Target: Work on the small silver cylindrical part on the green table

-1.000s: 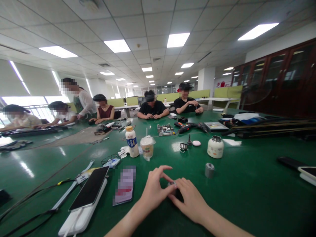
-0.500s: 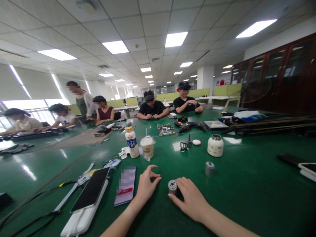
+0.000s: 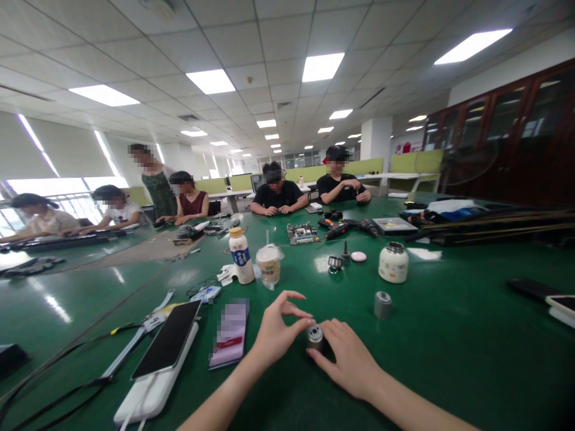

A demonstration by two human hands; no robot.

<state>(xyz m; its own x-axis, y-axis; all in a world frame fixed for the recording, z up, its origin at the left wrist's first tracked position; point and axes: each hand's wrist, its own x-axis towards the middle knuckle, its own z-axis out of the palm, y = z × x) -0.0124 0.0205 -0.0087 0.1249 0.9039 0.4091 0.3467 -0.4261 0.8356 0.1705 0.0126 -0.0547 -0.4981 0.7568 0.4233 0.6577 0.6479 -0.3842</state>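
A small silvery metal cylinder point(image 3: 315, 338) stands upright on the green table, with dark holes in its top face. My right hand point(image 3: 348, 359) grips it from the right, thumb at the near side and fingers behind. From the left, my left hand point(image 3: 283, 323) reaches to the cylinder's top edge with thumb and fingers apart; whether the thumb tip touches the metal I cannot tell. A second metal cylinder point(image 3: 383, 304) stands on the table farther right, beyond my right hand.
Left of my hands lie a purple-screened phone point(image 3: 230, 332) and a black-screened phone point(image 3: 168, 341) on a white power bank point(image 3: 155, 392). Ahead stand a milk bottle point(image 3: 241, 256), a lidded cup point(image 3: 269, 266) and a cream jar point(image 3: 393, 263). Several people sit across the table point(image 3: 449, 359).
My left hand has moved right and slightly up, from beside the cylinder to its top edge. My right hand stays around the cylinder.
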